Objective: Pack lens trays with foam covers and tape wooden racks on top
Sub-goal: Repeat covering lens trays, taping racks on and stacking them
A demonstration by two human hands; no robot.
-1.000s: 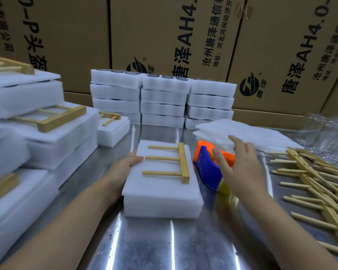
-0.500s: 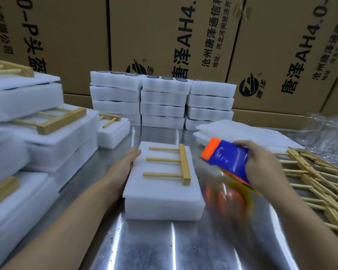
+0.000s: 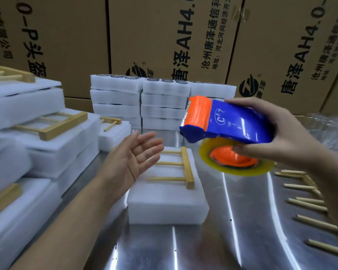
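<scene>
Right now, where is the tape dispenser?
In the head view, right of centre: the tape dispenser is in the right hand, held above the right edge of the foam tray and its rack.

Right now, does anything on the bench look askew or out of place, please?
Nothing looks damaged or spilled. Only the top cover at far left sits slightly skewed, showing a dark gap, and the loose racks on the right lie jumbled.

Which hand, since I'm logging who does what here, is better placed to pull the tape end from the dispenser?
Likely left. The left hand is open and empty, near the orange front of the tape dispenser; the right hand grips it from behind.
</scene>
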